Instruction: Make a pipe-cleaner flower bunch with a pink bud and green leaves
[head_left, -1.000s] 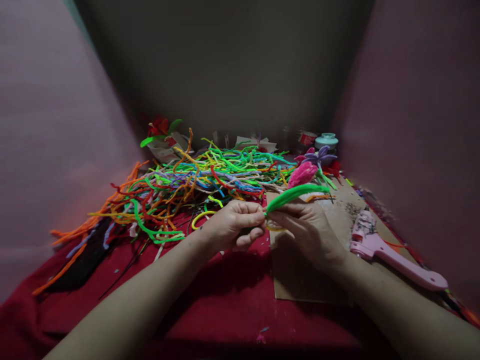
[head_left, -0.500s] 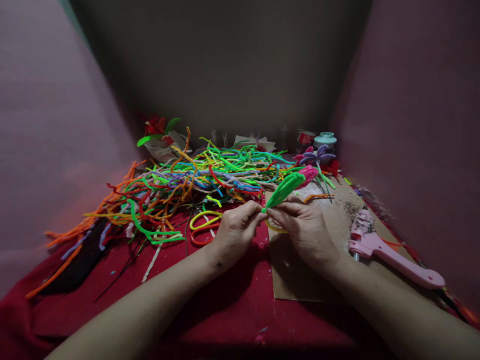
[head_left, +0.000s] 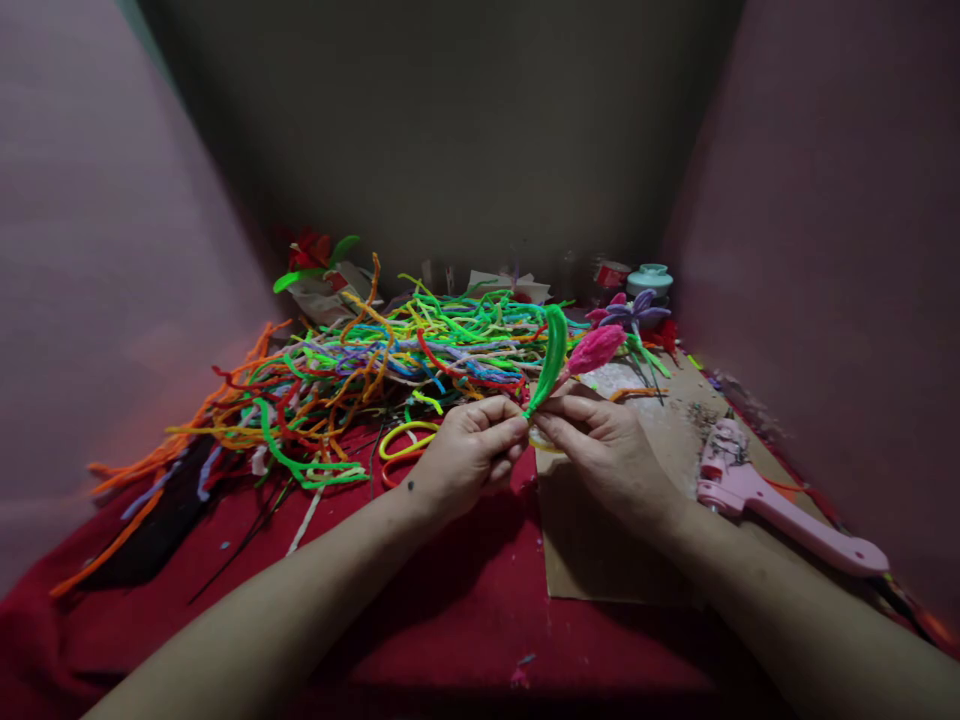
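My left hand (head_left: 465,455) and my right hand (head_left: 607,450) meet at the fingertips and both pinch the base of a green pipe-cleaner leaf (head_left: 552,352). The leaf stands almost upright above my fingers. A pink pipe-cleaner bud (head_left: 598,348) shows just right of the leaf, on a thin stem that runs down toward my right fingers; whether my right hand grips it I cannot tell. Both hands hover over the edge of a brown cardboard sheet (head_left: 600,560) on a red cloth (head_left: 420,620).
A large tangle of coloured pipe cleaners (head_left: 375,370) covers the left and middle. A pink glue gun (head_left: 772,505) lies at the right. A purple pipe-cleaner flower (head_left: 636,312), a pale green jar (head_left: 651,280) and a red flower (head_left: 311,250) stand at the back. Walls close in on three sides.
The green leaf has swung from pointing right and nearly flat to standing almost upright. My hands stayed together and shifted slightly.
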